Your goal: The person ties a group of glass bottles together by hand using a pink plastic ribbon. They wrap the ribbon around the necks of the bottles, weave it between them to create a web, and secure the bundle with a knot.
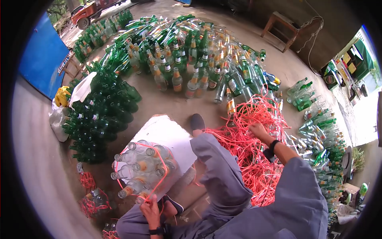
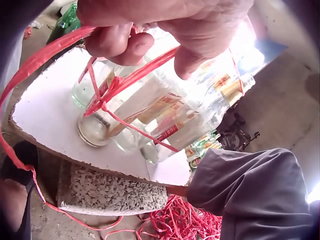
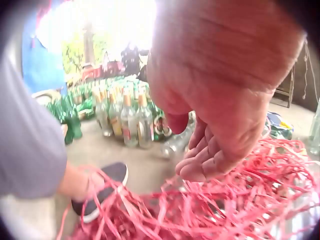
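My left hand (image 1: 148, 200) pinches a red plastic string (image 2: 125, 82) between thumb and fingers. The string loops around a bundle of clear glass bottles (image 1: 143, 167) lying on a white board (image 1: 169, 133). In the left wrist view the left hand (image 2: 150, 50) pulls the loop up over the clear bottles (image 2: 165, 117). My right hand (image 1: 255, 128) reaches out over a big pile of loose red strings (image 1: 242, 147). In the right wrist view the right hand's fingers (image 3: 200, 165) hang loosely curled just above the red strands (image 3: 225, 207), with nothing plainly held.
Many green bottles (image 1: 99, 115) and labelled clear ones (image 1: 187, 75) cover the concrete floor around me. The white board (image 2: 45, 110) rests on a concrete block (image 2: 110, 192). My grey-trousered leg and dark shoe (image 1: 197, 121) lie between board and strings. A wooden stool (image 1: 280, 30) stands far right.
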`<move>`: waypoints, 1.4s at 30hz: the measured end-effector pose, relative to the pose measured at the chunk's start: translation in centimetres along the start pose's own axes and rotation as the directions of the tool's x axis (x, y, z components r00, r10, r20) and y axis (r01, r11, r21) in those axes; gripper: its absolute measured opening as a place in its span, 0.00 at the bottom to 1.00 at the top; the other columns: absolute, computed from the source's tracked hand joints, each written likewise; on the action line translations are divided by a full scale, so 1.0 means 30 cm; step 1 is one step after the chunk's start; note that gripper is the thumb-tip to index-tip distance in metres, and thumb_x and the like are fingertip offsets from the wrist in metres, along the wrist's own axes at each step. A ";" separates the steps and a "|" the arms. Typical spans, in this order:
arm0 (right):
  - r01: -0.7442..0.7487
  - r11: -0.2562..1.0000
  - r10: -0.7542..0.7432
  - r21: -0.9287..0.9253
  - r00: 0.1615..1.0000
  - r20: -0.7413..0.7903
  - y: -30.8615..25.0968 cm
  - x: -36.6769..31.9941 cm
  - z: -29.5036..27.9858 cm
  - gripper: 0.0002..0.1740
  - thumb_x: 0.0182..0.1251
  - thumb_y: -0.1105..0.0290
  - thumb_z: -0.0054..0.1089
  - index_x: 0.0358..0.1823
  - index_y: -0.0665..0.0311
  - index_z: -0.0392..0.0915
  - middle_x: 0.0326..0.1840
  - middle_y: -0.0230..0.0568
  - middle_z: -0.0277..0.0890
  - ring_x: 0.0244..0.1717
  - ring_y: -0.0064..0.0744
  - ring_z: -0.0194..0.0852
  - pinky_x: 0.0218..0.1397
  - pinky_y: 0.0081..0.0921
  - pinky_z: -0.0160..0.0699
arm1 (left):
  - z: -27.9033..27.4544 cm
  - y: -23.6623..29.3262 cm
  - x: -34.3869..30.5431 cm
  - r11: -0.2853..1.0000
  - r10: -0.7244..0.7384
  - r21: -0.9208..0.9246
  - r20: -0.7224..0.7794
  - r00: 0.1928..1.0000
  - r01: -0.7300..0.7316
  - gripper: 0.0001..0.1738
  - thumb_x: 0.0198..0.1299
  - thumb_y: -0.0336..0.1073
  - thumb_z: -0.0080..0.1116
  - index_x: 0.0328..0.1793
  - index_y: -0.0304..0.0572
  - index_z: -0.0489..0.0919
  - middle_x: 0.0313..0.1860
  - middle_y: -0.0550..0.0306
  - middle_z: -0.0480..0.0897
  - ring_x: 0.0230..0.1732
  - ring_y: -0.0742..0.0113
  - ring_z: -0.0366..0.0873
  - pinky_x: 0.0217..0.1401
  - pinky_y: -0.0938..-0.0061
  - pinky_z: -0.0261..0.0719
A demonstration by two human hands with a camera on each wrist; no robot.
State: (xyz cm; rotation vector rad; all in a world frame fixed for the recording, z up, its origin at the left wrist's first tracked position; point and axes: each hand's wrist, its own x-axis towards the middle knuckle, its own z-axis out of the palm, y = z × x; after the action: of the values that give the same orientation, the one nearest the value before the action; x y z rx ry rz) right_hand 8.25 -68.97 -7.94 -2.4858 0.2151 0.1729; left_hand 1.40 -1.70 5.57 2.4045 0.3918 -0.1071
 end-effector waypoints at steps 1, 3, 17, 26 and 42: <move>0.098 0.995 -0.096 0.018 0.993 -0.072 -0.070 0.100 -0.011 0.13 0.70 0.65 0.56 0.40 0.68 0.81 0.31 0.41 0.81 0.30 0.31 0.85 0.27 0.26 0.84 | 0.012 -0.019 -0.006 0.993 0.112 0.047 -0.067 0.991 -0.109 0.22 0.64 0.46 0.69 0.40 0.30 0.76 0.29 0.53 0.73 0.31 0.60 0.68 0.37 0.65 0.68; 0.117 0.986 -0.101 0.115 0.985 -0.141 -0.192 0.250 0.037 0.13 0.70 0.65 0.56 0.43 0.70 0.81 0.30 0.41 0.82 0.29 0.29 0.84 0.27 0.24 0.83 | 0.015 -0.011 -0.005 0.973 0.220 0.106 -0.129 0.967 -0.207 0.21 0.64 0.44 0.69 0.40 0.30 0.76 0.29 0.53 0.73 0.30 0.62 0.67 0.36 0.66 0.67; -0.147 0.988 0.125 0.052 0.946 0.299 -0.536 0.252 0.255 0.18 0.69 0.59 0.57 0.37 0.69 0.86 0.30 0.48 0.85 0.34 0.32 0.87 0.39 0.32 0.84 | 0.036 0.040 0.008 0.941 0.066 -0.321 -0.142 0.988 -0.109 0.15 0.68 0.38 0.64 0.38 0.30 0.79 0.31 0.58 0.80 0.35 0.71 0.74 0.40 0.70 0.72; -0.410 0.595 0.395 0.692 0.898 0.192 -0.624 0.450 0.049 0.24 0.73 0.63 0.59 0.63 0.71 0.73 0.47 0.44 0.83 0.37 0.30 0.86 0.35 0.24 0.86 | -0.017 0.084 0.005 0.965 -0.003 -0.263 0.010 1.000 0.006 0.20 0.69 0.41 0.64 0.30 0.31 0.77 0.20 0.65 0.70 0.27 0.74 0.64 0.28 0.67 0.62; -0.413 0.910 0.413 0.041 0.911 0.017 -0.374 -0.198 0.178 0.28 0.60 0.53 0.60 0.56 0.65 0.81 0.47 0.60 0.83 0.53 0.59 0.81 0.58 0.47 0.79 | -0.036 0.142 0.012 0.947 -0.011 -0.319 0.101 0.995 0.043 0.20 0.70 0.42 0.63 0.36 0.29 0.75 0.32 0.59 0.73 0.33 0.72 0.66 0.35 0.71 0.66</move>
State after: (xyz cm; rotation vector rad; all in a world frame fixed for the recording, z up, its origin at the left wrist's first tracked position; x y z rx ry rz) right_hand 4.24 -56.21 -4.59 -2.3648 0.7358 0.3495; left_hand 3.02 -3.96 8.99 2.0640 0.3662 -0.1604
